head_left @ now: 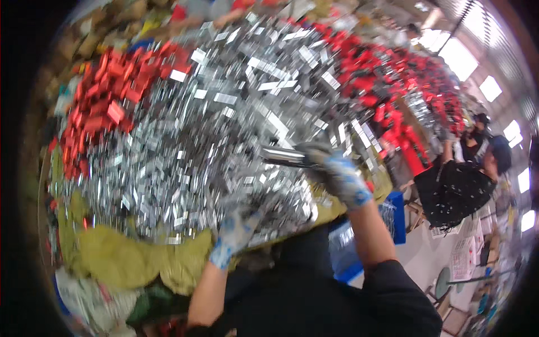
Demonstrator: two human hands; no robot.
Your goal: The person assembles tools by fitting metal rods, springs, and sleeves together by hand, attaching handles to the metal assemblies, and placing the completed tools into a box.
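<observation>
Many silver pieces [168, 149] lay heaped beside red pieces [106, 90] at left. Over their near right side, the right hand [338, 174] gripped a shiny bundle [283, 155]; the left hand [236, 229], nearer, was too blurred to judge.

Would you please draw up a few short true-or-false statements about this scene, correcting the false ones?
1. The right hand holds a silvery bar-shaped piece. True.
2. The left hand is raised over the red pieces. False: it is at the near edge of the silvery heap.
3. Red pieces lie to the left and right of the silvery heap. True.
4. Both hands are bare. False: both wear gloves.
5. A blue container shows beside the right forearm. True.
</observation>
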